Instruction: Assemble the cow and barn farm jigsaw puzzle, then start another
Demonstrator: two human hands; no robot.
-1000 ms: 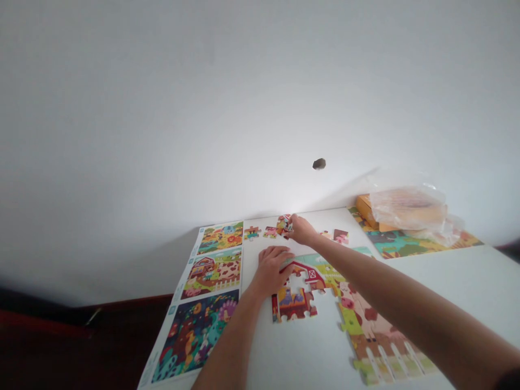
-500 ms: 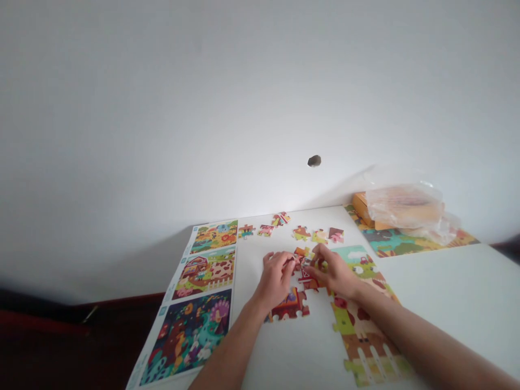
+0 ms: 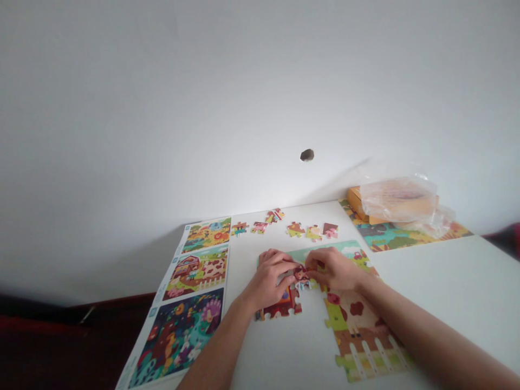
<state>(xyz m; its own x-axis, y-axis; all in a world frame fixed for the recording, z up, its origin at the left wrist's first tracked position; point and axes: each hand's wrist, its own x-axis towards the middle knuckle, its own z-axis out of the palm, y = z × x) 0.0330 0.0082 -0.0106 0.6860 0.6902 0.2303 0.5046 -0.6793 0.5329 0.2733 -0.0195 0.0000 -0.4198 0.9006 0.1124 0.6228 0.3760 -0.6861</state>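
Observation:
Between my hands lies a jigsaw puzzle piece [image 3: 301, 277] with a brown-haired figure on it. My left hand [image 3: 268, 275] rests over the barn section [image 3: 280, 309], with its bent fingertips and thumb at the left side of that piece. Against the piece's right side, the thumb and curled fingers of my right hand [image 3: 333, 267] are pinched together. The right forearm crosses the joined cow-and-fence section [image 3: 357, 325]. A pale green strip of sky [image 3: 298, 252] shows behind my hands. Both palms hide part of the puzzle beneath.
Several loose puzzle pieces [image 3: 296, 229] lie near the wall. A sheet with three printed pictures [image 3: 195, 273] is at the left. At the back right, a clear plastic bag [image 3: 398, 200] and an orange box [image 3: 355, 201] sit on another colourful picture [image 3: 385, 238]. The wall has a hole [image 3: 307, 155].
The red barn-door piece and an orange piece that showed between my hands are out of sight. The figure piece is now plainly visible there. The whole view has shifted slightly.

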